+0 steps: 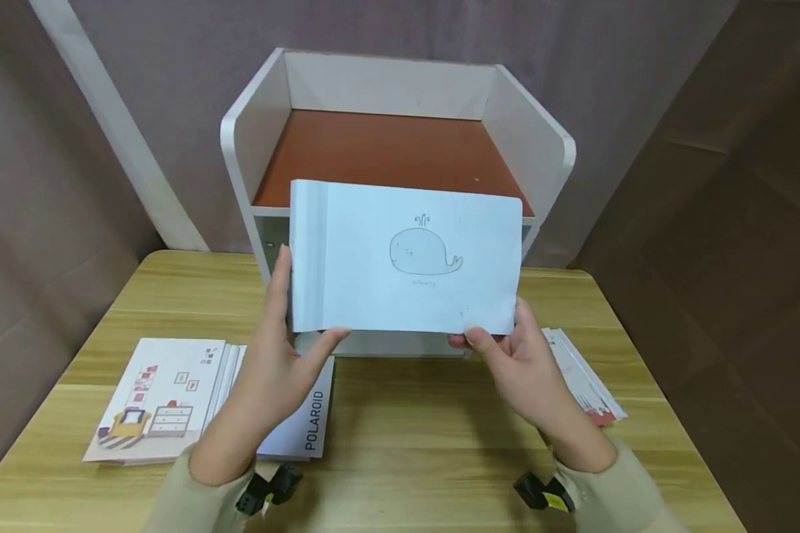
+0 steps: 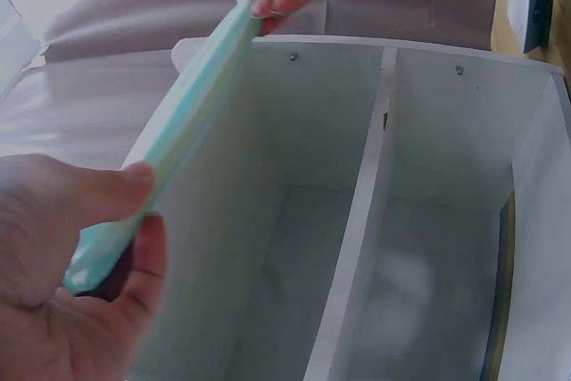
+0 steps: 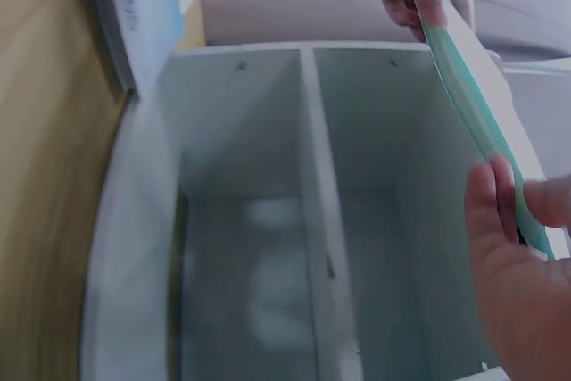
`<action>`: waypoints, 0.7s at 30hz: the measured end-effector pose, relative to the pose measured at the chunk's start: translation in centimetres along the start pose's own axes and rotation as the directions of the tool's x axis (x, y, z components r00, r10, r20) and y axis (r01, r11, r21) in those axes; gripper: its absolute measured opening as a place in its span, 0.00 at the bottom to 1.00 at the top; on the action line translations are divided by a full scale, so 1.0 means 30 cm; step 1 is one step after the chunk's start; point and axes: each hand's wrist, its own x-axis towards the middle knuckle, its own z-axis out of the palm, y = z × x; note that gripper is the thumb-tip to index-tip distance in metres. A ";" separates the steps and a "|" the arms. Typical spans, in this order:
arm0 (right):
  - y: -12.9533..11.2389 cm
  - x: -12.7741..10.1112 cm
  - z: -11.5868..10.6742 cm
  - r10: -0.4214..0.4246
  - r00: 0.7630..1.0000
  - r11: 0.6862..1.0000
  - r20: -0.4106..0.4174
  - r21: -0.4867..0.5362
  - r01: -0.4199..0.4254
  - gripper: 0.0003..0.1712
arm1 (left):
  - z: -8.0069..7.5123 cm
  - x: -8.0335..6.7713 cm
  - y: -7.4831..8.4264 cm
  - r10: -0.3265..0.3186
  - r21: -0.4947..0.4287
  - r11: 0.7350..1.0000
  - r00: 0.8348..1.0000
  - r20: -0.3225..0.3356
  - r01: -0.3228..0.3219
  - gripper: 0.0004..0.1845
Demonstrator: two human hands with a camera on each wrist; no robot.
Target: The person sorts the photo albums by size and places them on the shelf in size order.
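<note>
Pale-blue booklet (image 1: 407, 255) w/ whale sketch is held upright in front of the white shelf unit (image 1: 253, 141), long axis running left-right, cover facing the person, spine at left. Left hand (image 1: 283, 363) pinches the lower left corner, thumb in front; right hand (image 1: 523, 363) pinches the lower right edge. Head view alone shows the cover drawing and the card stacks (image 1: 167, 396) on the wooden table (image 1: 407, 437) near the shelf. Wrist views alone show the booklet's thin teal edge and the shelf's two white compartments w/ a divider (image 2: 357, 220) behind it.
</note>
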 end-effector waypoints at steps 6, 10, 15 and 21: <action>-0.024 0.031 -0.033 -0.034 0.998 0.997 0.049 0.066 0.031 0.24 | 0.004 0.024 0.000 0.066 -0.135 0.987 0.990 -0.125 -0.082 0.55; -0.038 0.056 -0.040 -0.066 0.998 0.995 0.009 0.078 0.065 0.19 | 0.003 0.051 0.011 0.075 -0.100 0.991 0.982 -0.175 -0.094 0.53; -0.062 0.097 -0.044 -0.113 0.992 0.992 -0.062 0.052 0.116 0.14 | -0.009 0.104 0.026 0.024 -0.067 0.997 0.982 -0.187 -0.038 0.49; -0.097 0.168 -0.053 -0.123 0.981 0.992 -0.148 0.019 0.127 0.10 | -0.019 0.166 0.025 -0.050 -0.166 0.986 0.973 -0.224 0.012 0.44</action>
